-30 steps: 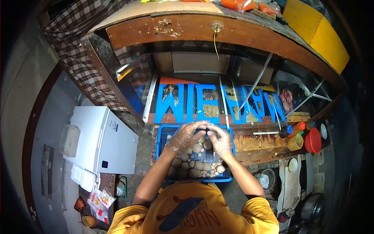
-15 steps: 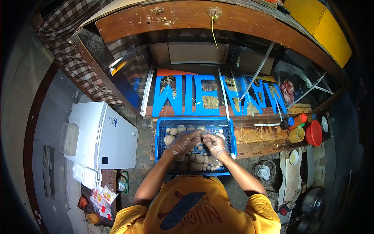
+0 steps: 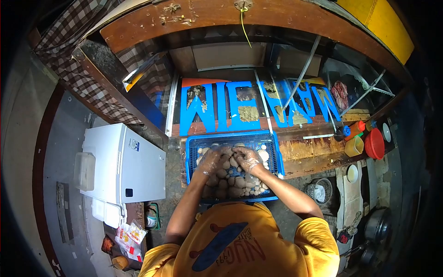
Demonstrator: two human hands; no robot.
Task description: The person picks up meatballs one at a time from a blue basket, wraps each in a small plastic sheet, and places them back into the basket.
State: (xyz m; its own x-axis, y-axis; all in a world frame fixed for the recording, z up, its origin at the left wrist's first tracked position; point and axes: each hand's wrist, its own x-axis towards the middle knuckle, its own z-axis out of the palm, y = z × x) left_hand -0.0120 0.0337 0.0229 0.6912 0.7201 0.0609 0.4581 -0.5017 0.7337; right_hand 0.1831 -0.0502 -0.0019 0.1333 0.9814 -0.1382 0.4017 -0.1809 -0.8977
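A blue plastic basket [image 3: 188,162] holds several pale, rounded balls [image 3: 237,182] of different sizes, crowded most in its near half. Both hands wear thin clear gloves and are over the far half of the basket. My left hand [image 3: 214,159] has its fingers curled down among the balls. Close beside it, my right hand [image 3: 247,158] has its fingers bent inward toward the left one. The fingertips of both hands meet near some balls, and whatever lies between them is too small to make out.
Behind the basket stands a glass-fronted case with blue letters [image 3: 240,108]. A white freezer box [image 3: 124,161] is at the left. At the right are a red bowl [image 3: 374,144], a yellowish container [image 3: 354,147] and a round wicker basket [image 3: 319,191].
Both hands have lowered from just above the basket's middle to among the balls, and their fingers have curled more. The whole view has shifted slightly.
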